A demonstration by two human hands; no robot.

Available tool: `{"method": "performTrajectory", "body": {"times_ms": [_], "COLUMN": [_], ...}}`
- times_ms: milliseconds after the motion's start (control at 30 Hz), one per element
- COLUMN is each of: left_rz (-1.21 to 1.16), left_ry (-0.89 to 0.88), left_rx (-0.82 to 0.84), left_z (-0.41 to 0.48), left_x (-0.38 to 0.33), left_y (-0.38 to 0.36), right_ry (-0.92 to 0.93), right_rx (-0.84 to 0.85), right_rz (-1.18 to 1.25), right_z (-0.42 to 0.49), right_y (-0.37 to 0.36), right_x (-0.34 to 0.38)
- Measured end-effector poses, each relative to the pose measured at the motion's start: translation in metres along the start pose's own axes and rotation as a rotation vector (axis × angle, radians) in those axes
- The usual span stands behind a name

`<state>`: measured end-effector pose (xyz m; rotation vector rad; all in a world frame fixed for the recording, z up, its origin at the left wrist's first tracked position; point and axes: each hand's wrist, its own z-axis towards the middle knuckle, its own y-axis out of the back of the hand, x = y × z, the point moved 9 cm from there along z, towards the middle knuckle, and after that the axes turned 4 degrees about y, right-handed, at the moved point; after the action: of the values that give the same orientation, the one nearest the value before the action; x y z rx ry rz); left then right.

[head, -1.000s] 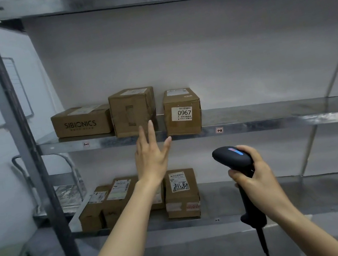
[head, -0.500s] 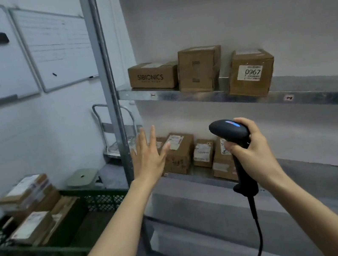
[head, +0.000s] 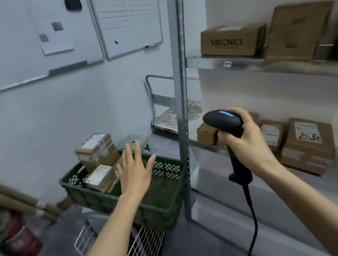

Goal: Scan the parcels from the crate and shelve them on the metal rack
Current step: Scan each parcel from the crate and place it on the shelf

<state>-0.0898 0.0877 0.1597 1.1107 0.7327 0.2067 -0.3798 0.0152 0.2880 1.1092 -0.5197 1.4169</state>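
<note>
Reaching forward with the left hand [head: 136, 173], palm down, fingers straight and spread, holding nothing. Gripping a black scanner [head: 223, 119] by its handle in the right hand [head: 247, 146], fingers wrapped round it, head aimed left and away, blue light showing on top, cable [head: 252, 225] hanging beneath.

Below and just beyond the left hand: the green crate [head: 156, 217], with the remaining parcels [head: 100, 177] heaped at the end lying left of and past the left fingertips. Only bare crate floor directly under that palm. Highest in the heap, a flat taped box with a white label [head: 94, 148], long side running away from the hands and slightly rightward. No contact yet between the hand and any parcel.

Rising between the two hands, the upright post of the metal rack [head: 182, 103]. Beyond and to the right of the right hand, two shelves already carrying brown boxes, among them one printed SIBIONICS [head: 232, 41] above that hand and a labelled one [head: 307, 145] just to its right.

Judged from this: a pick for the left hand, clearly the nearer and the only free one, needing a short reach leftward and down to the heap. Probably easiest to take the top box across its short side, then turn its label toward the scanner waiting on the right.
</note>
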Motion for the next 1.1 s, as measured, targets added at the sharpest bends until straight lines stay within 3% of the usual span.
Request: {"method": "performTrajectory", "body": {"times_ms": [533, 1100], "left_rz": [0.031, 0.069], "left_ry": [0.185, 0.35], "left_rx": [0.015, 0.018], "left_z": [0.051, 0.146], "left_x": [0.189, 0.294], "left_y": [0.029, 0.028], "right_ry": [0.002, -0.032], "right_rx": [0.15, 0.33], "right_rz": [0.084, 0.19], "right_z": [0.056, 0.15], "right_y": [-0.191, -0.36], "right_x": [0.008, -0.034]}}
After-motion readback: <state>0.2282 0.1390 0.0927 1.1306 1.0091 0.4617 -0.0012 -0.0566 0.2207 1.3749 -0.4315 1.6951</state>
